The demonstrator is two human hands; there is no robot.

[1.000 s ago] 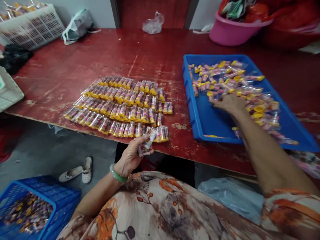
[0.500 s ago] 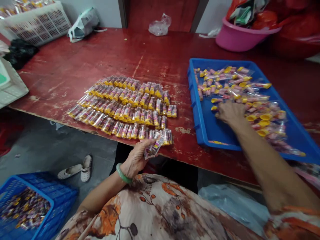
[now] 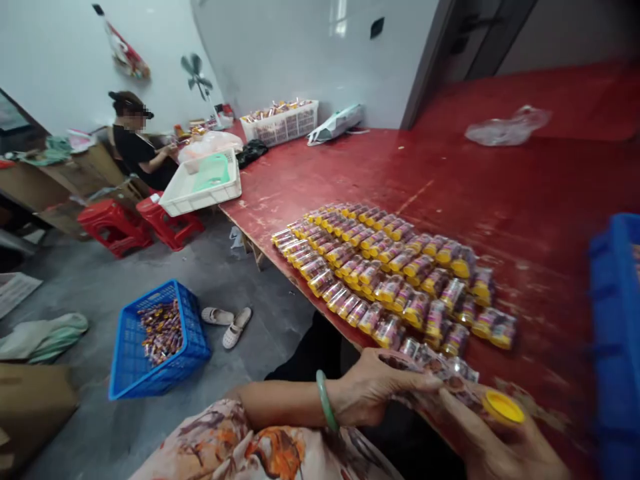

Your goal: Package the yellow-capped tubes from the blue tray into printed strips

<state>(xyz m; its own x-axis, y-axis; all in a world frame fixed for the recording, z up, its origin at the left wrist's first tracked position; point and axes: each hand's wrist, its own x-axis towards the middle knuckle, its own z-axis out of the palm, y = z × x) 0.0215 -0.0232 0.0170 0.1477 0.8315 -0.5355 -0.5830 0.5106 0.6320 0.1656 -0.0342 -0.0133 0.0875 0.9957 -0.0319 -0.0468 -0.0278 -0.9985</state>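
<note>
My left hand [image 3: 367,390], with a green bangle at the wrist, grips printed clear plastic sleeves near the table's front edge. Close against it, my right hand [image 3: 505,443] is closed around a small tube with a yellow round end [image 3: 504,407]. The two hands meet at the sleeves; whether the tube is inside one I cannot tell. Just beyond them lie rows of wrapped yellow-ended tubes [image 3: 370,267], packed side by side on the red table [image 3: 540,220].
At the right edge stands a blue tray [image 3: 615,333], partly cut off. A blue basket [image 3: 187,353] of wrapped tubes and shoes [image 3: 236,327] are on the floor to the left. A white tray [image 3: 200,200] overhangs the table's left end. A co-worker [image 3: 143,150] sits beyond red stools [image 3: 115,227].
My right hand has left the blue tray and come beside my left hand with a yellow-ended tube. The view has swung left, bringing a co-worker into sight.
</note>
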